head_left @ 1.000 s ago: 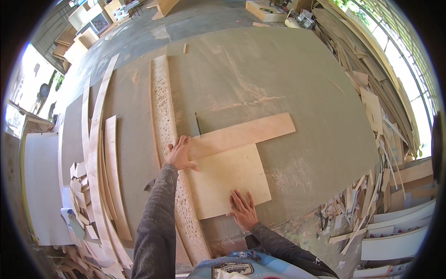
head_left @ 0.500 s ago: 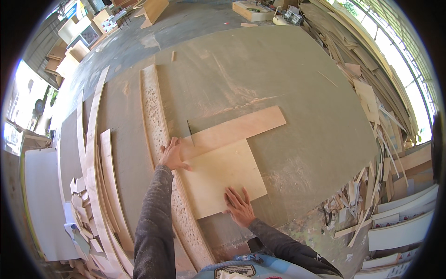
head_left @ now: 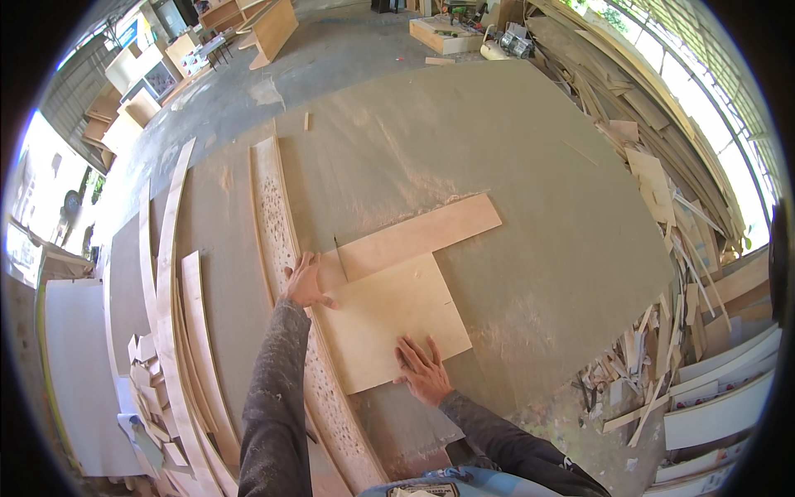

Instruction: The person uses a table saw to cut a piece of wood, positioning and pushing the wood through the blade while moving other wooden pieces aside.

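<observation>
Panel [head_left: 393,315], left edge perhaps touching speckled strip [head_left: 273,211], surface [head_left: 546,240] open rightward

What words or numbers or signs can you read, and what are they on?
Dark badge on the blue clothing: lettering, cut off by the picture's edge; I won't copy it out.
Blue panel at the far upper left: pale marks, too small to read.
Pale board and pinkish board: no writing I can make out.
</observation>
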Available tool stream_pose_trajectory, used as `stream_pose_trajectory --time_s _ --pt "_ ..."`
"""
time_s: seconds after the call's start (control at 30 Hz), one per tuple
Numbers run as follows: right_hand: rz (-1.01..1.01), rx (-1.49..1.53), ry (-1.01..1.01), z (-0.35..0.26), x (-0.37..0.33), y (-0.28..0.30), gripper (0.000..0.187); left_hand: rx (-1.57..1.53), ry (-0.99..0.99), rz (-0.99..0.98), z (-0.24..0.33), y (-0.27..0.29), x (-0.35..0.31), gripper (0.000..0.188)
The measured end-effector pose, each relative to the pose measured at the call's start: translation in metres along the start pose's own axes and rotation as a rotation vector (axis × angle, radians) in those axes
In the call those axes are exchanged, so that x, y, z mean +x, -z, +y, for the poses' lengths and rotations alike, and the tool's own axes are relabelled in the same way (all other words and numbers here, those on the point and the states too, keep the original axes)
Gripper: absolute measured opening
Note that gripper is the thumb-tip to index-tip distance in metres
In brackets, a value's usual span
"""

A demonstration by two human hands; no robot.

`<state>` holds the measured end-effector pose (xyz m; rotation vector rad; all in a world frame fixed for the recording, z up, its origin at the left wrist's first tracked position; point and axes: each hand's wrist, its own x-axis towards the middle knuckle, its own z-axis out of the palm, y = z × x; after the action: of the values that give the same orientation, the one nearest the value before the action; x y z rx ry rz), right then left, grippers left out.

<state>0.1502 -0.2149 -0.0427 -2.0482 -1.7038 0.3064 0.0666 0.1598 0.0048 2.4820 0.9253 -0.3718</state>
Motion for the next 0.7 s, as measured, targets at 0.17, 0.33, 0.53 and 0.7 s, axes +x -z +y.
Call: stream_pose_trajectory --time_s 0.17,0.33,0.53,0.7 --pt "0.01 0.015 -0.002 0.0 0.007 -0.002 0.07 0.011 0.023 0.024 -0.006 0.002 0.007 0.157" --pt "0.011 -0.017 -0.002 -0.001 -0.005 0.001 0.069 0.024 -0.01 0.068 0.003 -0.004 0.002 0.153" --pt "-0.047 -0.031 -0.025 -0.014 -0.064 0.007 0.066 0.016 -0.044 0.063 0.026 -0.035 -0.049 0.142" --pt "-0.078 -0.044 0.01 -0.035 -0.13 0.013 0.065 -0.022 -0.043 0.131 0.017 -0.081 -0.093 0.104"
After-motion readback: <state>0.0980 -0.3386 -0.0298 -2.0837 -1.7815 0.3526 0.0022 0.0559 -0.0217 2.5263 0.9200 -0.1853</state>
